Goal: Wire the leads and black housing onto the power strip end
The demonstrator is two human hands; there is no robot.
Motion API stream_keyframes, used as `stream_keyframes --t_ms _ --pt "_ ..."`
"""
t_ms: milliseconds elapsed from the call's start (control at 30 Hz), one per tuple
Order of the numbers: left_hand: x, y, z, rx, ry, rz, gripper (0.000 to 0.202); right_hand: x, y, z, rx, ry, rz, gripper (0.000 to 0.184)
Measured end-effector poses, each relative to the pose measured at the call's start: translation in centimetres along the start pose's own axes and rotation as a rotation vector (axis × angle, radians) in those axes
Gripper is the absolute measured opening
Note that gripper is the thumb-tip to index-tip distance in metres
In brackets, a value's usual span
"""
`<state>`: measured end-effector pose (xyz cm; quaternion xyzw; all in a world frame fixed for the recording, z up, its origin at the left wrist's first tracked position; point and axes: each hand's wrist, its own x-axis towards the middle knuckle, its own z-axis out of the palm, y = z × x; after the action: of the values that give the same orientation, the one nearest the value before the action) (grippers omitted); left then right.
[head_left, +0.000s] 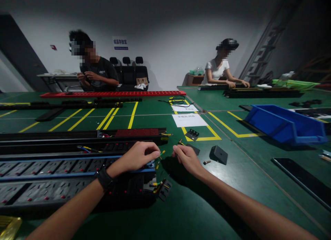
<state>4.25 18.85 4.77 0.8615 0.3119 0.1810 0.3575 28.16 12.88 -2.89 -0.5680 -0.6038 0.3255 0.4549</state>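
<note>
Over the green table [232, 174], your left hand [139, 155] pinches a yellow wire [162, 152] and your right hand [187, 159] pinches a small yellow bit [180, 142].

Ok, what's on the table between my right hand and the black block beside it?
In the head view, one small brown part lies on the green table between the right hand and the black block, touching neither.

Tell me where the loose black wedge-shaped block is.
Head view, right of centre: the black block rests on the green table, just right of the right hand, with a small brown piece between them and the blue bin farther right.
</note>
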Motion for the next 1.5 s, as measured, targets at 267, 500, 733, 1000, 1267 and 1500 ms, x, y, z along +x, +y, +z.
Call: stream_keyframes --t_ms 267,500,733,1000,1267,1500 --pt "0.2 0.32 -0.13 -0.084 -0.001 -0.058 0.033 -0.06 0.11 -0.08 0.008 -0.004 0.005 0.053" --pt "0.11 0.77 -0.38 -0.251 -0.009 -0.084 0.024 -0.08 0.34 -0.1 0.017 -0.002 -0.004 0.053" --pt "0.19 0.4 -0.3 -0.305 -0.017 -0.054 0.024 -0.07 0.26 -0.24 -0.008 -0.011 -0.02 0.054" --pt "0.06 0.2 -0.13 -0.162 0.049 -0.014 0.024 -0.16 0.15 -0.09 0.0 -0.007 -0.011 0.053" --pt "-0.07 0.22 -0.03 -0.022 0.023 0.02 0.021 -0.11 0.52 0.02 0.027 -0.016 -0.009 0.053" --pt "-0.09 -0.02 -0.17 0.015 0.041 -0.006 0.016 -0.05 0.54 0.22 0.011 -0.007 -0.018 0.052"
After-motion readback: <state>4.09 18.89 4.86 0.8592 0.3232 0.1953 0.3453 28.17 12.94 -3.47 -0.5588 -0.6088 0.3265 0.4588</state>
